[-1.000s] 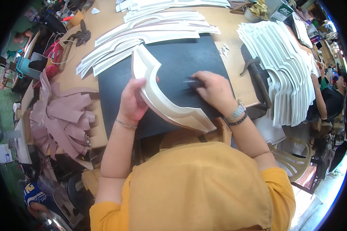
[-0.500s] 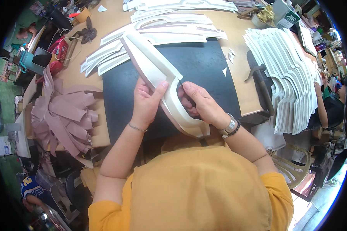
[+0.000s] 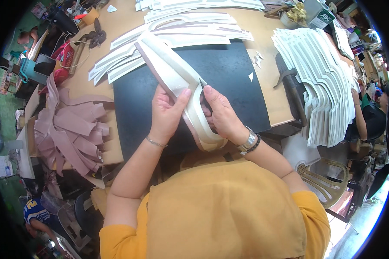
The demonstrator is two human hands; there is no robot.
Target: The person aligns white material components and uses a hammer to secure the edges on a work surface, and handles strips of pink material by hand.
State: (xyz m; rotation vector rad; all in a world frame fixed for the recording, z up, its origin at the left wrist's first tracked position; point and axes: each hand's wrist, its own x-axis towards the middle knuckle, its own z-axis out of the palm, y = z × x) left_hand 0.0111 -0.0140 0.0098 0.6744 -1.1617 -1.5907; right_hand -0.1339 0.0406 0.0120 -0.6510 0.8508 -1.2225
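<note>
Left hand (image 3: 166, 114) and right hand (image 3: 222, 115) grip a bent cream strip (image 3: 177, 80) — over a black mat (image 3: 229, 73).

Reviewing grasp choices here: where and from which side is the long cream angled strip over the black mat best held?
Probably at its bend. The cream strip is long, thin and floppy, folding where the left hand and right hand pinch it from either side, above the black mat. Gripping both edges near the bend, thumbs on top, likely keeps both arms from drooping.
</note>
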